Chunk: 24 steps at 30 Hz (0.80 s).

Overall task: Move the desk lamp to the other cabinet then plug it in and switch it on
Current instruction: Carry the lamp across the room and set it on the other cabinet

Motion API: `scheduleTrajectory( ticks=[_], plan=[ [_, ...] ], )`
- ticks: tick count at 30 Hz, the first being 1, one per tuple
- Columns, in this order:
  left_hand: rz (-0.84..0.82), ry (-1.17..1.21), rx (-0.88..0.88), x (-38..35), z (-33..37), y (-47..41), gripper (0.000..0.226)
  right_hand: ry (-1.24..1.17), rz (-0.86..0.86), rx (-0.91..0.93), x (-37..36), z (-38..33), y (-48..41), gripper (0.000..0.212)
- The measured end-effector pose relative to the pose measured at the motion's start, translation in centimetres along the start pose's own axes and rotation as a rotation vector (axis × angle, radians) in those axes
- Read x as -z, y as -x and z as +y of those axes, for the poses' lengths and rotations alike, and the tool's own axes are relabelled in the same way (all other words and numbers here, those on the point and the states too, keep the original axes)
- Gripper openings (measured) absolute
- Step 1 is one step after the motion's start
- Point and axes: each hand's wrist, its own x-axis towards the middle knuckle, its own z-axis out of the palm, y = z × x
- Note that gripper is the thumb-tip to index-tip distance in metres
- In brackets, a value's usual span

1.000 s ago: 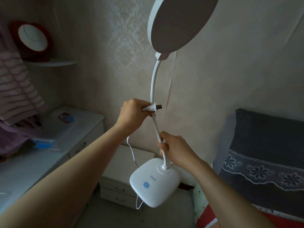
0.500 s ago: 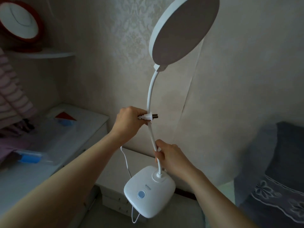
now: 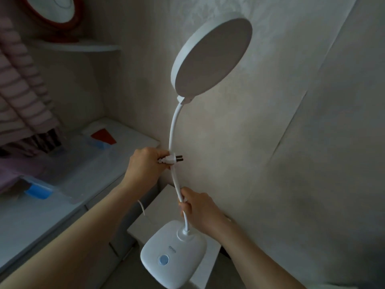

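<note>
A white desk lamp (image 3: 210, 59) with a round head, a curved neck and a square base (image 3: 173, 255) bearing a blue button hangs in the air before the wall. My right hand (image 3: 200, 211) grips the lower neck just above the base. My left hand (image 3: 143, 167) holds the white two-pin plug (image 3: 171, 159) against the mid neck, pins pointing right. The thin white cord (image 3: 142, 208) loops down below my left forearm. A small white cabinet (image 3: 158, 211) stands by the wall under the lamp. The lamp is unlit.
A long white cabinet (image 3: 87, 184) on the left carries a clear box with blue clips (image 3: 39, 190) and a red paper (image 3: 104, 136). Striped clothing (image 3: 23, 101) hangs at far left. A corner shelf (image 3: 79, 46) holds a red-rimmed round object (image 3: 56, 9).
The view has swung left: the bed and dark pillow have left the frame. The lamp, still held in both hands, has shifted left towards the cabinets, its head now fully in view.
</note>
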Motion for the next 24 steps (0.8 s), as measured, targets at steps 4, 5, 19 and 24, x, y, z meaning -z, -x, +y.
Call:
scheduleTrajectory(
  ticks=[4, 5, 19, 24],
  plan=[
    [0.035, 0.000, 0.010, -4.9, -3.2, -0.9, 0.011, -0.033, -0.020, 0.002, -3.3, 4.7, -3.2, 0.006],
    [0.045, -0.006, -0.001, -6.1, -4.1, -1.1, 0.010, -0.029, -0.015, 0.007, -4.2, 5.8, -3.7, 0.005],
    [0.156, 0.107, -0.049, -24.5, -16.6, -1.6, 0.009, 0.094, 0.054, 0.133, -16.4, 22.1, -11.0, 0.005],
    [0.206, 0.110, -0.118, -27.9, -18.8, -1.3, 0.012, 0.156, 0.130, 0.184, -19.1, 25.7, -12.1, 0.006]
  ],
)
